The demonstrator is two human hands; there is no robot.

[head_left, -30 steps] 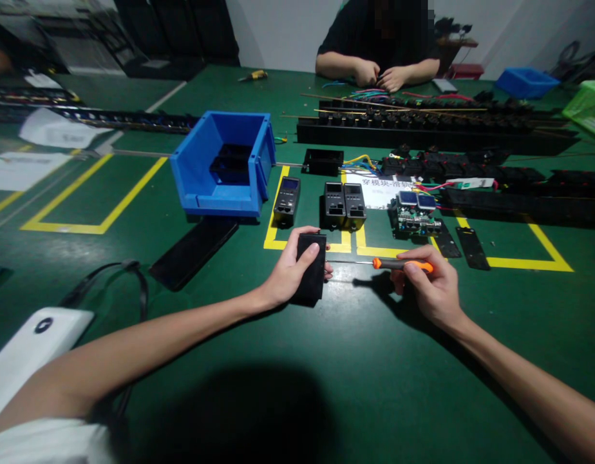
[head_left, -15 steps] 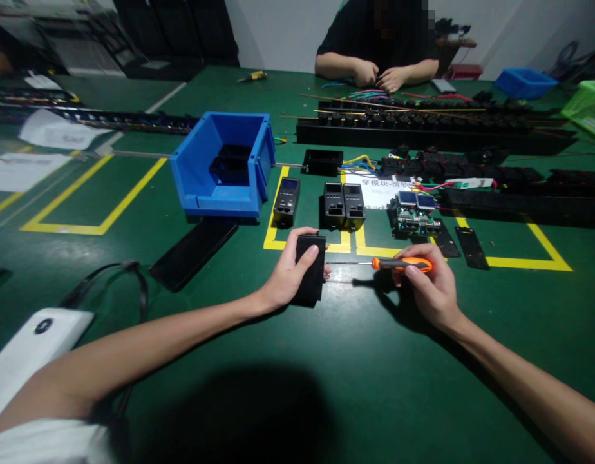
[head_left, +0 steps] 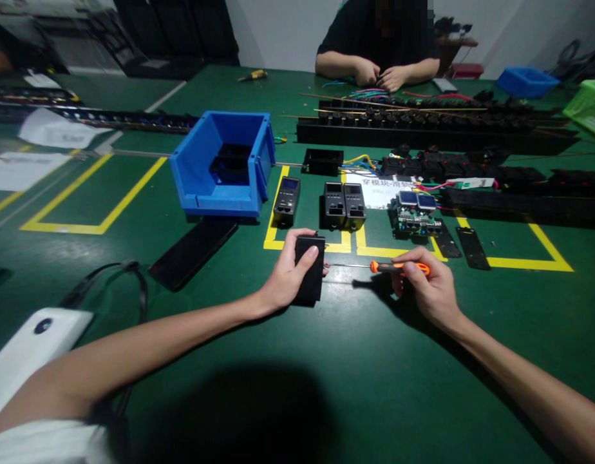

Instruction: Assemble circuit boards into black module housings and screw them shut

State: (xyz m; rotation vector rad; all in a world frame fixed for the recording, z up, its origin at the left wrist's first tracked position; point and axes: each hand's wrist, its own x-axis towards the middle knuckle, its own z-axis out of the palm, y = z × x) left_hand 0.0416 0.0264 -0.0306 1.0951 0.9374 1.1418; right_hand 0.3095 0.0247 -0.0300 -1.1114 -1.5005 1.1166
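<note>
A black rectangular module housing (head_left: 308,277) is gripped in my left hand (head_left: 286,274), thumb on its upper face. My right hand (head_left: 430,283) holds a screwdriver (head_left: 401,267) with an orange and black handle. Its thin shaft lies level and points left, with the tip at the right side of the housing; whether a screw is there I cannot make out. Beyond my hands stand a black module with a small display (head_left: 288,201) and a pair of similar black modules (head_left: 344,205). Right of them sits a green circuit board (head_left: 413,216) with two small screens.
A blue bin (head_left: 220,205) holds black parts. Near it lies a dark flat phone-like slab (head_left: 194,254); a white device (head_left: 37,354) with a cable is at left. Flat black plates (head_left: 472,248) lie right. Behind long black rails (head_left: 423,136), a co-worker's hands (head_left: 379,74) handle wires.
The screwdriver handle and my right fingers have shifted slightly left and turned a little. My left hand and the housing stay almost in place.
</note>
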